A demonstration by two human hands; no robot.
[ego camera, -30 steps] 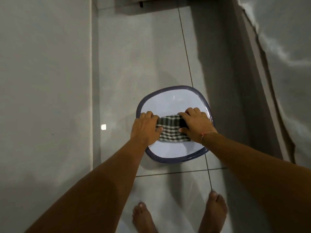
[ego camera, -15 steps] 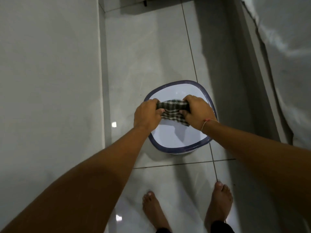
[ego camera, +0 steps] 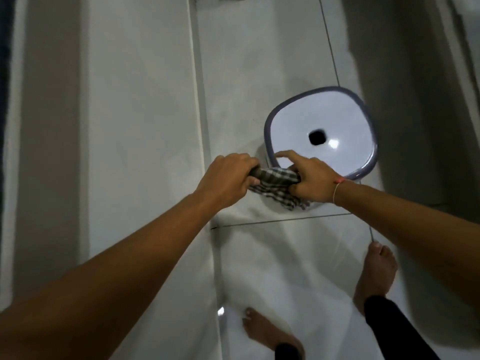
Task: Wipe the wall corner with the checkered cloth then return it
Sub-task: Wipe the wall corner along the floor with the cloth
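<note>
Left hand: the left hand is curled in a fist around the left end of the checkered cloth, knuckles up, thumb tucked under against the fabric.
Right hand: the right hand grips the cloth's right end; the middle, ring and little fingers and the thumb are clenched on it, while the index finger sticks out straight, pointing left over the near-left rim of the stool.
Checkered cloth: bunched into a short roll stretched between the two fists, with a loose corner hanging below the right hand; it is held in the air, just near and left of the stool top, over the floor.
Stool: a white plastic stool with a rounded-square top, a grey rim and a dark hole in the middle, standing on the floor to the right of centre.
Wall: a pale wall fills the left side and meets the floor along a line just left of the hands.
Floor: glossy pale tiles with dark grout lines.
Feet: two bare feet near the bottom edge, the right one near the stool.
Wrist: a thin thread bracelet on the right wrist.
</note>
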